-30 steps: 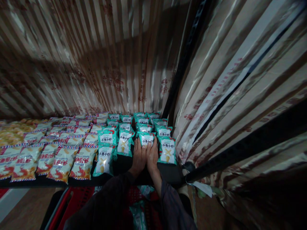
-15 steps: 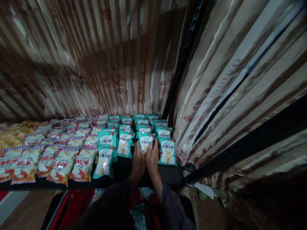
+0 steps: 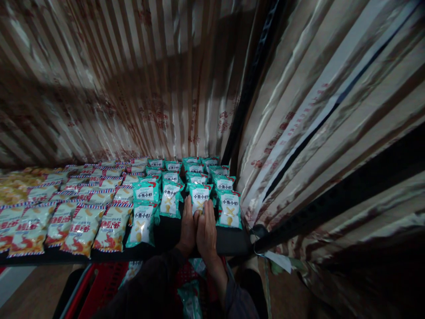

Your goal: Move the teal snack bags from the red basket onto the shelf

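Observation:
A teal-and-white snack bag (image 3: 200,195) stands tilted back on the black shelf (image 3: 232,243), at the front of its row. My left hand (image 3: 187,228) is along the bag's lower left side, fingers stretched out. Opposite it, my right hand (image 3: 206,230) has its fingers straight and flat by the lower right side. The palms face each other with a narrow gap between them, and the fingertips are at the bag's edges. Whether they press on it I cannot tell. Another teal bag (image 3: 229,210) sits just right of my right hand.
More teal bags (image 3: 142,223) and rows of white-and-orange snack bags (image 3: 83,230) fill the shelf to the left. Below the shelf is a red basket (image 3: 102,288) with teal bags (image 3: 191,299) in it. A black post (image 3: 237,128) and wrinkled printed sheeting (image 3: 166,88) stand behind.
My hands have slid slightly down and back along the bag, and the right fingers are straighter. More of the bag's front shows. The view has shifted a little.

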Motion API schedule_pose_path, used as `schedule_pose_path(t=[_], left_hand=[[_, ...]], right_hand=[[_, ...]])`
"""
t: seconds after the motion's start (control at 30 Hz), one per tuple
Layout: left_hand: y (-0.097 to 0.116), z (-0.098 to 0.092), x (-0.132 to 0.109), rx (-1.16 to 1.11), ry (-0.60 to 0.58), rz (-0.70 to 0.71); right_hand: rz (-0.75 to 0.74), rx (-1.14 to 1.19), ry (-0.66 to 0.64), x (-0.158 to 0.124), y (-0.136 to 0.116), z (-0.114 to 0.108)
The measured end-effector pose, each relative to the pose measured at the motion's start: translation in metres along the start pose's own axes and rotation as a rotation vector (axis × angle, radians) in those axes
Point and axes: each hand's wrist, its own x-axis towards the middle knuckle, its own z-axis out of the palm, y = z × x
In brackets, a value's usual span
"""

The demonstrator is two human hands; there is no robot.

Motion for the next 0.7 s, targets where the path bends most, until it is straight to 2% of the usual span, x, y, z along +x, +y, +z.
schedule_pose_path(t=[0.13,0.27,0.7], left_hand=[[-0.0036,0.0019,0.0030,0.139,-0.053,0.064],[-0.0065,0.0052,0.0040,0.194,-0.054,0.090],[-0.0023,0.0026,0.0005,0.178,-0.063,0.046]], right_hand=[[-0.013,0.017,0.002,0.0014,0.0033,0.0001],[-0.014,0.021,-0.005,0.0027,0.0048,-0.0026],[-0.047,-0.024,-0.005,0.0051,0.0096,-0.0011]])
